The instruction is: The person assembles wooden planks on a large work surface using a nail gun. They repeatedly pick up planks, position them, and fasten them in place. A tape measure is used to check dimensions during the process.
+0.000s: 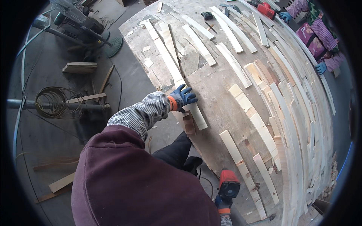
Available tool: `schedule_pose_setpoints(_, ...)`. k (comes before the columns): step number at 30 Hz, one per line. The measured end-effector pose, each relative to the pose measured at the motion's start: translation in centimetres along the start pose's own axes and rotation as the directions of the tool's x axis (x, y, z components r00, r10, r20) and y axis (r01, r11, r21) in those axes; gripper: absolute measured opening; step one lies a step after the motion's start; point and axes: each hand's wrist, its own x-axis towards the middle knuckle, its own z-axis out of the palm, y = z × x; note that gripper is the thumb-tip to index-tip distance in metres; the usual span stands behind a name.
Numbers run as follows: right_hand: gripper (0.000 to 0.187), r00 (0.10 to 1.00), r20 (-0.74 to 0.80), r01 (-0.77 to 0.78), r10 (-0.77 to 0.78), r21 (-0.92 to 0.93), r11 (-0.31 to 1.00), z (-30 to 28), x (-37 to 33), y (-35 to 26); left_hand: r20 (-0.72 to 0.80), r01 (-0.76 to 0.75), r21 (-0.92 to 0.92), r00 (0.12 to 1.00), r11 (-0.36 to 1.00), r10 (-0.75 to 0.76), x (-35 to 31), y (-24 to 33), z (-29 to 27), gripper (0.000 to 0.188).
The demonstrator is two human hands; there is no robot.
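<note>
My left hand [183,97], in a blue glove with an orange cuff, rests on a long pale wood strip [164,54] along the table's left edge. Its fingers are spread, with the palm toward the wood. Just below it, a shorter pale strip end [197,115] lies in line, beside a brown wood block [189,124] at the edge. Low in the view, my right hand [223,205] is wrapped round the handle of a red and black nail gun [229,184]. The tool is near the table's front edge; its nose is hidden.
Many wood strips [258,128] lie across the large worn table [205,84], densest at the right. A tape measure [207,15] sits at the far side. At upper right a co-worker's gloved hands [321,67] are near a red tool [266,11]. Coiled wire [52,101] hangs at left.
</note>
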Motion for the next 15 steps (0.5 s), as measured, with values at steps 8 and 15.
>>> schedule_pose_setpoints(8,0.027,0.999,0.017,0.053,-0.051,-0.413,0.909,2.5,2.3,0.2,-0.341,-0.168,0.116,0.919,0.979,0.198,-1.1,-6.1,4.0,0.035)
schedule_pose_setpoints(15,0.019,0.989,-0.142,0.028,-0.044,-0.115,0.993,6.0,2.6,3.3,0.052,-0.004,0.071,0.999,0.997,0.000,-3.2,-10.2,-0.8,0.078)
